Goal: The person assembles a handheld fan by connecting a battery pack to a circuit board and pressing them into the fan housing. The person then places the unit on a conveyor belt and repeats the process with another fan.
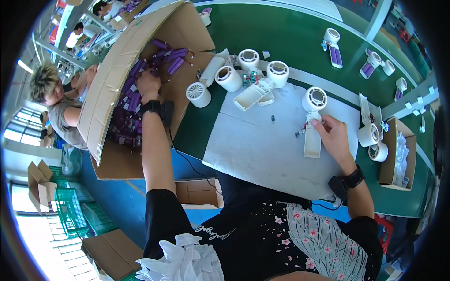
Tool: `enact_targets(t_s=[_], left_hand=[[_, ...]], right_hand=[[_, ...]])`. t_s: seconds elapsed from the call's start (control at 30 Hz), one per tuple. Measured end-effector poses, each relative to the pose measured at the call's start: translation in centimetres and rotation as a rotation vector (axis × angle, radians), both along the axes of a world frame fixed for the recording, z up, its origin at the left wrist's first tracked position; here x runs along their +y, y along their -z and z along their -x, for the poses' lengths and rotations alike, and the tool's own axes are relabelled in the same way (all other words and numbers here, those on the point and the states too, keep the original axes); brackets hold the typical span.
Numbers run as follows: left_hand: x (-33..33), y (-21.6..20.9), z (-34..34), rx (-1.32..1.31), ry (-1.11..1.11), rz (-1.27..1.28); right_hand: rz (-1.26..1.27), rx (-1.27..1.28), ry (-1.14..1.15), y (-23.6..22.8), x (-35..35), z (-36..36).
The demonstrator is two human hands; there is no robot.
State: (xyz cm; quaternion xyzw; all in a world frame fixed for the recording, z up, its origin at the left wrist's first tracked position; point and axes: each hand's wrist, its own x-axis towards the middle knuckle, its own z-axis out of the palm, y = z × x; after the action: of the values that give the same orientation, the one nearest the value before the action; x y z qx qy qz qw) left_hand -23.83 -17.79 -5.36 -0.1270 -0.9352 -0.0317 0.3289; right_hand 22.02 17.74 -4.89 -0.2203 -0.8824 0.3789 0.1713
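Left hand: the left hand (148, 84) reaches into the open cardboard box (117, 70) at the far left, fingers curled down among the purple battery cells (136, 100); whether it grips one cannot be told.
Right hand: the right hand (333, 136) rests on the white mat (262, 150), its fingers bent around the upper end of a white plastic casing (312, 140) that lies lengthwise just left of the palm.
Wrists: a black band sits on each wrist, with a thin cable running back from it.
Cardboard box: brown, its long flap raised on the left side; it overhangs the near edge of the green table (290, 37).
Fan heads: round white fan heads (248, 60) stand in a cluster at the far edge of the mat, one (314, 98) just beyond the casing.
Small carton: an open brown carton (398, 154) at the right edge holds white wrapped pieces.
Labels: small white slips lie scattered on the green surface at far right; too small to make out.
Far right: white parts paired with purple cells (335, 54) lie well apart from the hands.
Open room: the near middle of the mat is bare between the two arms.
Edges: the table's near edge runs just ahead of the person's chest.
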Motion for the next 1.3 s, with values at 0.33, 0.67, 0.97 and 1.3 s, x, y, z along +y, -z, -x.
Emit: enact_targets(t_s=[0.33, 0.67, 0.97, 1.3], left_hand=[[5.6, -7.9, -12.9, -0.050, 0.206, -0.450], [18.5, -7.3, -33.9, -0.917, 1.300, -0.313], [23.1, -1.6, -30.5, -1.297, 1.328, -0.206], [22.5, -0.9, -29.2, -1.291, 1.362, -0.351]], right_hand=[[0.229, 0.179, 0.021, 0.9, 0.8, -1.2], [1.216, 0.570, 0.057, -1.4, 1.0, -1.0], [0.238, 0.204, -0.078, 0.6, 0.9, -1.0], [-0.108, 0.226, -0.186, 0.4, 0.9, -0.7]])
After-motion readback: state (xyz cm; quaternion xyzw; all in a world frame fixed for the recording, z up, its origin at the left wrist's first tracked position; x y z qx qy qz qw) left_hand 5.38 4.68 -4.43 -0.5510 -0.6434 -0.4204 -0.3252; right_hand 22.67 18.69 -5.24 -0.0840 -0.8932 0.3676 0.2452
